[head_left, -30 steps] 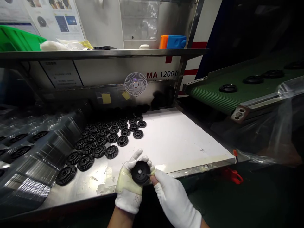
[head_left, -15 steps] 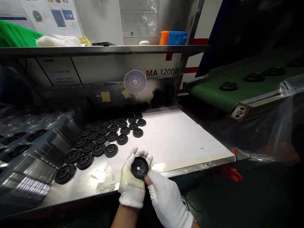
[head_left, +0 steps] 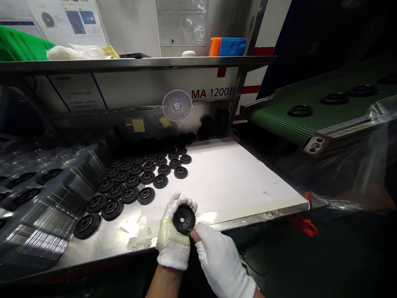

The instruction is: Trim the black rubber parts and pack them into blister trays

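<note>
My left hand (head_left: 173,236) in a white glove, its palm wrapped in yellowish tape, holds a black ribbed rubber disc (head_left: 184,219) with a central hole. My right hand (head_left: 219,258), also white-gloved, pinches a small thin blade (head_left: 191,230) against the lower rim of that disc. The blade is mostly hidden by my fingertips. Just beyond my hands, several matching discs (head_left: 146,195) lie in rows on a white sheet (head_left: 235,182) covering a steel table.
A clear plastic tray (head_left: 52,203) holding more discs lies to the left. On the right, a green conveyor belt (head_left: 287,124) carries discs, with plastic film (head_left: 369,165) in front of it. A steel shelf (head_left: 133,64) and small fan (head_left: 177,106) stand behind the table.
Both hands and the held disc have moved slightly up the picture, and my right hand has moved slightly left. The view has shifted a little. The disc stays in my left hand.
</note>
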A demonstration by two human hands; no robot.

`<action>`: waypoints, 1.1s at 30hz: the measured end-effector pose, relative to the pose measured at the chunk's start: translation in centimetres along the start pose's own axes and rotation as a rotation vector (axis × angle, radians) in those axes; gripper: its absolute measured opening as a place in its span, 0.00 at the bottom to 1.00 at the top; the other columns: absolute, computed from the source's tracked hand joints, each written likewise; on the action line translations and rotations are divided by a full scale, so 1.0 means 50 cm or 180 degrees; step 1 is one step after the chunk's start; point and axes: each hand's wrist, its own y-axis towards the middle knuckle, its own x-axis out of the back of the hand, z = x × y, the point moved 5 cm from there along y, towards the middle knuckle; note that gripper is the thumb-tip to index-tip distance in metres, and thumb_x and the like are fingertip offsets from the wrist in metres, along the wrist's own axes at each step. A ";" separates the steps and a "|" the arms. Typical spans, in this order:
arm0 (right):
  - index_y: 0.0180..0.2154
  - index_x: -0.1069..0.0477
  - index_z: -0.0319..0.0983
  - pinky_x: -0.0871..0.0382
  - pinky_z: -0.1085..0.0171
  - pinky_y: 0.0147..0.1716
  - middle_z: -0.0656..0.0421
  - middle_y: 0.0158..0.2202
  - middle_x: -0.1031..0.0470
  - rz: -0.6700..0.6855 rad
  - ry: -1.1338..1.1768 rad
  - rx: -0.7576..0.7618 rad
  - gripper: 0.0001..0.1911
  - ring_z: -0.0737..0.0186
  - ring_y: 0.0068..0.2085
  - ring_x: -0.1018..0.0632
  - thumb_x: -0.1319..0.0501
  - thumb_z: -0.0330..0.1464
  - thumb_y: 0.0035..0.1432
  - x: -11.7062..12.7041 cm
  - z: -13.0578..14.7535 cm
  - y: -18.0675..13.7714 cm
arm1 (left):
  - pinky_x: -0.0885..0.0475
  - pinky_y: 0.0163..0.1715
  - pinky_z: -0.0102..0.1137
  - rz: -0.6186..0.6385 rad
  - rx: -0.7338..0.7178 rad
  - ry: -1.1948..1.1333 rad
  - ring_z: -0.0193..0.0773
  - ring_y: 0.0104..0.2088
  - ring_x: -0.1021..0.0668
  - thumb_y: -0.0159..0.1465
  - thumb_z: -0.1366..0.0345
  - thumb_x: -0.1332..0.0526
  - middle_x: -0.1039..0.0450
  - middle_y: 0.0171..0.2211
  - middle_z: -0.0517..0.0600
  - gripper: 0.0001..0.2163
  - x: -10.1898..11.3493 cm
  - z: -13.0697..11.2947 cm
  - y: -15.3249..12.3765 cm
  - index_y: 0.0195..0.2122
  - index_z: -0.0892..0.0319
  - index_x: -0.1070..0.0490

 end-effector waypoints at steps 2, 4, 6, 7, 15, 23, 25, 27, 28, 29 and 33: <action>0.28 0.36 0.43 0.48 0.64 0.23 0.63 0.23 0.28 0.0057 0.0068 -0.0087 0.12 0.65 0.24 0.28 0.52 0.35 0.61 0.005 -0.012 0.004 | 0.27 0.38 0.43 0.0075 0.0215 0.0200 0.44 0.37 0.24 0.56 0.72 0.43 0.28 0.36 0.55 0.14 -0.002 0.003 -0.007 0.44 0.60 0.32; 0.29 0.36 0.43 0.48 0.64 0.24 0.63 0.24 0.28 0.0104 0.0060 -0.0177 0.12 0.65 0.25 0.28 0.53 0.35 0.61 0.008 -0.026 0.007 | 0.26 0.35 0.42 0.0112 0.0365 0.0250 0.45 0.35 0.24 0.55 0.71 0.44 0.28 0.33 0.56 0.13 -0.005 0.004 -0.012 0.43 0.62 0.31; 0.28 0.36 0.43 0.48 0.64 0.23 0.63 0.23 0.28 0.0090 -0.0007 -0.0203 0.12 0.64 0.24 0.28 0.53 0.35 0.62 0.008 -0.033 0.006 | 0.27 0.33 0.38 0.0092 0.0330 0.0167 0.40 0.30 0.25 0.55 0.72 0.44 0.30 0.26 0.52 0.09 -0.008 0.002 -0.011 0.37 0.63 0.30; 0.28 0.37 0.43 0.48 0.64 0.23 0.64 0.22 0.28 0.0054 -0.0047 -0.0179 0.12 0.64 0.23 0.29 0.53 0.35 0.61 0.007 -0.032 0.004 | 0.27 0.32 0.36 0.0061 0.0304 0.0110 0.38 0.28 0.26 0.55 0.72 0.43 0.32 0.25 0.51 0.07 -0.009 0.002 -0.008 0.35 0.62 0.30; 0.26 0.38 0.43 0.49 0.64 0.21 0.65 0.21 0.29 -0.0166 -0.0029 0.0081 0.12 0.66 0.22 0.29 0.52 0.34 0.60 0.003 0.004 -0.002 | 0.27 0.39 0.39 -0.0056 0.0056 -0.0052 0.37 0.33 0.25 0.55 0.74 0.41 0.29 0.29 0.50 0.08 -0.007 0.002 0.000 0.37 0.61 0.30; 0.26 0.36 0.43 0.49 0.64 0.21 0.64 0.20 0.28 -0.0189 -0.0179 -0.0047 0.12 0.65 0.21 0.28 0.52 0.34 0.61 0.006 -0.015 -0.007 | 0.27 0.29 0.34 -0.0102 0.0240 -0.0107 0.35 0.26 0.27 0.55 0.71 0.42 0.33 0.22 0.48 0.02 -0.008 0.011 0.001 0.29 0.61 0.31; 0.25 0.36 0.43 0.49 0.64 0.20 0.64 0.20 0.28 -0.0255 -0.0207 0.0079 0.13 0.65 0.21 0.28 0.52 0.33 0.60 0.003 0.001 -0.013 | 0.26 0.32 0.33 -0.0178 0.0137 -0.0258 0.32 0.25 0.27 0.56 0.72 0.40 0.33 0.22 0.46 0.01 -0.007 0.012 0.006 0.28 0.60 0.31; 0.25 0.37 0.43 0.49 0.64 0.20 0.64 0.21 0.28 -0.0253 -0.0165 0.0148 0.13 0.66 0.21 0.29 0.52 0.33 0.60 0.000 0.012 -0.014 | 0.26 0.37 0.35 -0.0142 0.0028 -0.0215 0.33 0.29 0.25 0.55 0.73 0.40 0.30 0.26 0.47 0.04 -0.005 0.008 0.004 0.32 0.60 0.30; 0.25 0.37 0.43 0.49 0.64 0.21 0.65 0.21 0.28 -0.0233 -0.0126 0.0141 0.13 0.66 0.21 0.29 0.52 0.34 0.60 0.000 0.013 -0.013 | 0.26 0.39 0.38 -0.0091 0.0045 -0.0127 0.36 0.32 0.24 0.55 0.74 0.40 0.28 0.30 0.49 0.07 -0.005 0.006 0.000 0.35 0.59 0.29; 0.25 0.37 0.43 0.48 0.64 0.21 0.65 0.21 0.28 -0.0210 -0.0087 0.0111 0.13 0.66 0.21 0.28 0.52 0.34 0.61 0.001 0.011 -0.012 | 0.27 0.40 0.41 -0.0035 0.0115 -0.0020 0.40 0.36 0.23 0.55 0.73 0.40 0.27 0.34 0.52 0.10 -0.004 0.006 -0.004 0.38 0.59 0.29; 0.28 0.36 0.44 0.47 0.64 0.22 0.64 0.22 0.28 -0.0094 -0.0014 -0.0126 0.12 0.64 0.23 0.27 0.53 0.34 0.61 0.005 -0.013 -0.008 | 0.27 0.37 0.46 -0.0025 0.0346 0.0132 0.46 0.37 0.23 0.55 0.70 0.42 0.27 0.33 0.54 0.10 0.002 0.006 -0.013 0.39 0.60 0.29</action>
